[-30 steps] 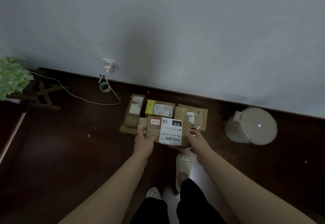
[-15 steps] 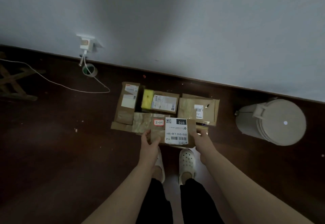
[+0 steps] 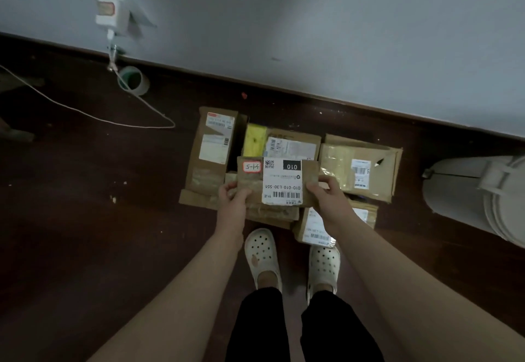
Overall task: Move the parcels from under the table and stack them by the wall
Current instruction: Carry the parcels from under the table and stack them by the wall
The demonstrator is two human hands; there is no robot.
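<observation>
floor (image 3: 85, 219): dark brown wood boards, pretty dim on my feed, with a few pale crumbs scattered about
wall (image 3: 312, 20): plain grey-white, with a dark skirting board (image 3: 369, 108) along the bottom
socket (image 3: 109, 10): white, top left, something plugged in; a white cable (image 3: 85, 114) loops out over the floor past a tape roll (image 3: 132, 79) lying by the skirting board
bin (image 3: 477, 199): pale, lidded, at the right edge, near the parcels but apart from them
pile: brown cardboard on the floor near the wall. There's a tall parcel (image 3: 211, 151) on the left, a yellow-patched parcel (image 3: 284, 145) in the middle, a taped parcel (image 3: 358, 168) on the right and a small parcel (image 3: 312, 228) just beside the white clogs (image 3: 262, 253)
held parcel (image 3: 250, 184): over the middle of that pile; I honestly can't tell if it's resting on the ones below or just clear of them
left hand (image 3: 231, 201): grips the near left corner, thumb on top
right hand (image 3: 326, 197): grips the near right edge, fingers curled over it
shipping label (image 3: 282, 182): big and white, upside down to me; reads "010-010 L30-551", with "010" in white on a black block, plus a QR code and a barcode
sticker (image 3: 251, 167): red border, handwritten, looks like "3-1-5"
other labels: white with barcodes, print too small for me to read
</observation>
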